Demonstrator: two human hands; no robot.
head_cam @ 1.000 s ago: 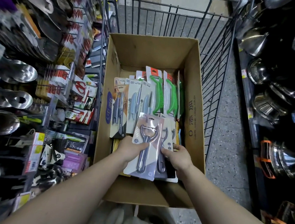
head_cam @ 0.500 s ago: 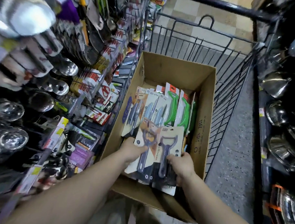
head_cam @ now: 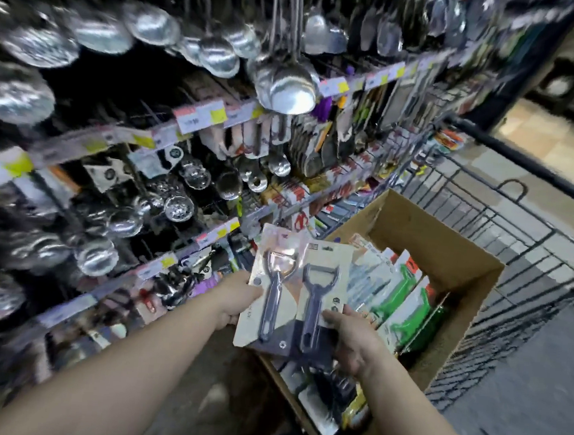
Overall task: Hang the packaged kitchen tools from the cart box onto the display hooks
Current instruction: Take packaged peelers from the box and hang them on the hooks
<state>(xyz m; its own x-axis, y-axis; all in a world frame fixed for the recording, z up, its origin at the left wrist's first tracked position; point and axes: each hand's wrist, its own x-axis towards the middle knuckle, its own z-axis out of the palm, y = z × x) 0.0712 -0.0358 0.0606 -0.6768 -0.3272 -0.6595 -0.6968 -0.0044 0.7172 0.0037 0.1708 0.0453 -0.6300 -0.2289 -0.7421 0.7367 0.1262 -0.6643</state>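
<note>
I hold two carded peeler packs above the near left corner of the cardboard cart box [head_cam: 454,251]. My left hand [head_cam: 238,297] grips the left pack [head_cam: 273,285] by its left edge. My right hand [head_cam: 351,339] grips the right pack [head_cam: 321,288] at its lower right. Each card carries a grey Y-shaped peeler. More packs stay in the box: blue-grey tools [head_cam: 366,278] and green peelers [head_cam: 405,305]. The display hooks [head_cam: 219,191] fill the rack on the left, loaded with steel ladles and strainers.
The box sits in a black wire cart [head_cam: 517,235] on the right. Price-tag rails [head_cam: 197,117] cross the rack. Large steel ladles [head_cam: 285,86] hang overhead. Purple and dark packs [head_cam: 184,284] hang low beside my left hand. Grey floor lies right of the cart.
Both hands have lifted the two peeler packs up and left out of the box toward the rack. My head has turned left, bringing the hook display into view.
</note>
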